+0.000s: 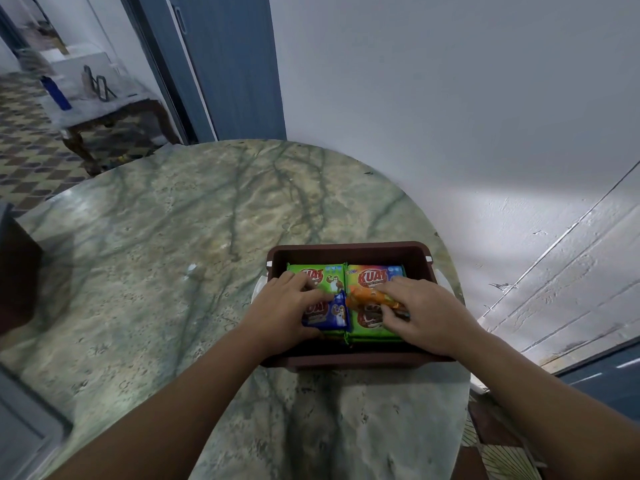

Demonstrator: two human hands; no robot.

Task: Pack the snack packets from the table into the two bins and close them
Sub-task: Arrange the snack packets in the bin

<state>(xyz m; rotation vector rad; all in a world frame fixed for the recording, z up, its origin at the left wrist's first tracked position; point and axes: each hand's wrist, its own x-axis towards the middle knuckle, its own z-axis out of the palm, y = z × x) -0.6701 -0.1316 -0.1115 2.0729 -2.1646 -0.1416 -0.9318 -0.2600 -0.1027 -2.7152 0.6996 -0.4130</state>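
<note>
A dark brown bin stands open on the right side of the marble table, with several snack packets lying flat inside. A green packet and a rainbow packet fill the far half. My left hand reaches into the bin and holds a blue packet on top of the near left pile. My right hand grips an orange packet over a green packet at the near right. No lid shows on the bin.
A dark brown object sits at the table's left edge, partly out of view. The white wall stands close behind the bin. A low side table with a blue bottle stands on the tiled floor at the far left.
</note>
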